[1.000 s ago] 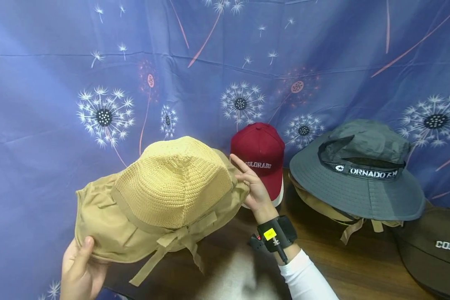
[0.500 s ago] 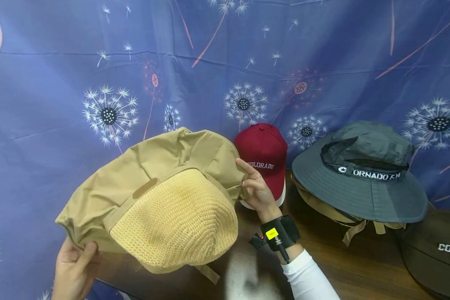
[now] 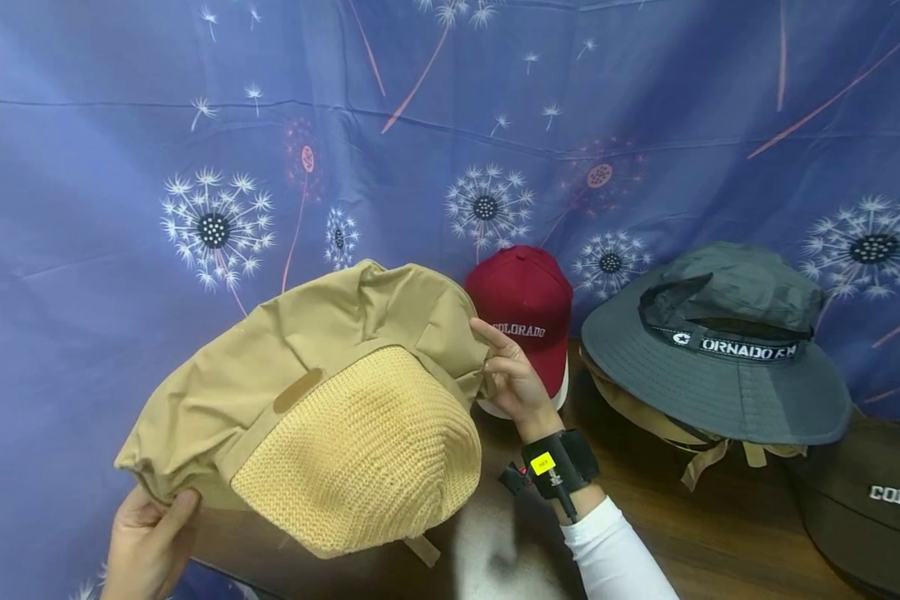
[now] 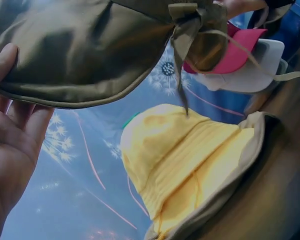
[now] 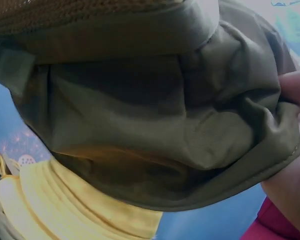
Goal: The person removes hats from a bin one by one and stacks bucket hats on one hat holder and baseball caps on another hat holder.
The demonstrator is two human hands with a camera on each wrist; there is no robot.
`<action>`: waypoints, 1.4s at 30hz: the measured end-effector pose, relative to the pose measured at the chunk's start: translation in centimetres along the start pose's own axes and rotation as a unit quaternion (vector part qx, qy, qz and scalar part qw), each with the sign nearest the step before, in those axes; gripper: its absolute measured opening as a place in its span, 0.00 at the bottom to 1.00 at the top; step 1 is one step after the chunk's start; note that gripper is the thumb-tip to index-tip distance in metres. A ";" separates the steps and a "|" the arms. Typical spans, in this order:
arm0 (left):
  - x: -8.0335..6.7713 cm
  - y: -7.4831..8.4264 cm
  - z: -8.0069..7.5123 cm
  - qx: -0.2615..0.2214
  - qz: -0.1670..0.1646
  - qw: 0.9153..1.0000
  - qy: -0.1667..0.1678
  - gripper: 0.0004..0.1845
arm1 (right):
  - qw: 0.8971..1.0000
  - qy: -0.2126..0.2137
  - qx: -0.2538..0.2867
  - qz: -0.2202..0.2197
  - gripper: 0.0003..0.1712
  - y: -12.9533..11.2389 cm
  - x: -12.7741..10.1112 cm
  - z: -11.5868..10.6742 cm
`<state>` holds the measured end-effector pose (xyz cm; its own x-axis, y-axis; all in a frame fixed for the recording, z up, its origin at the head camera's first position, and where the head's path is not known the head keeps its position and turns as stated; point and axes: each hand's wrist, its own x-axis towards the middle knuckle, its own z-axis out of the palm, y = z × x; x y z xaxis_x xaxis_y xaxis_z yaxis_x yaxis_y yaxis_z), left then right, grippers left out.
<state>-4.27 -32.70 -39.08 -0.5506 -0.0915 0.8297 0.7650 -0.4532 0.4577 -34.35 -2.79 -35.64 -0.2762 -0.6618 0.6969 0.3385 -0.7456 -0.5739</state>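
A sun hat (image 3: 367,450) with a yellow knitted crown and a wide tan cloth brim hangs tilted over the table, held by both hands. In the head view its crown faces toward me, a small brown patch (image 3: 297,391) sits on the band, and the brim spreads upward. My left hand (image 3: 150,537) pinches the brim's left end between thumb and fingers. At the opposite end, my right hand (image 3: 521,387) grips the brim. The left wrist view shows the brim's tie ribbon (image 4: 184,50) dangling. Beyond it lies a yellow bucket hat (image 4: 185,160), hidden in the head view.
On the wooden table (image 3: 645,542), a red cap (image 3: 521,292) stands behind my right hand. Farther right, a grey wide-brimmed hat (image 3: 727,392) rests on tan headwear, beside a dark brown cap (image 3: 862,508). A blue dandelion-print cloth (image 3: 420,183) hangs behind.
The sun hat has turned over in my hands: its ribbon bow faced me, now the brown patch side shows and the crown points toward me. Over the last half second it has shifted only slightly.
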 end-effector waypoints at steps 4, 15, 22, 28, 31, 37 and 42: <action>1.0 0.4 0.4 0.007 -0.019 0.999 0.034 0.24 | 0.999 0.030 -0.003 0.024 0.38 -0.6 0.3 0.4; 5.4 0.0 1.9 -0.064 -0.064 0.996 0.010 0.26 | 0.993 0.084 0.076 0.013 0.36 -3.7 0.6 2.8; 6.5 -1.2 2.7 -0.244 -0.077 0.966 -0.020 0.31 | 0.984 0.122 0.129 -0.005 0.46 -5.2 0.3 3.4; 6.6 -1.5 2.8 -0.295 -0.070 0.953 -0.007 0.31 | 0.980 0.174 0.091 0.013 0.50 -5.7 0.6 3.7; 7.3 -1.5 3.0 -0.280 -0.062 0.958 -0.008 0.31 | 0.983 0.170 0.071 0.003 0.50 -6.1 1.0 4.3; 9.6 -2.3 4.2 -0.255 -0.055 0.965 -0.012 0.28 | 0.985 0.159 0.055 -0.039 0.49 -8.2 1.2 5.5; 11.7 -3.8 5.1 -0.273 -0.050 0.961 -0.013 0.27 | 0.982 0.182 0.021 -0.046 0.47 -10.9 1.5 5.9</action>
<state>-11.90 -27.56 -29.44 -0.5986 -0.0041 0.8011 0.4153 -0.8567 0.3060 -33.17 4.84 -25.80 -0.6084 -0.5813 0.5403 0.3313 -0.8047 -0.4927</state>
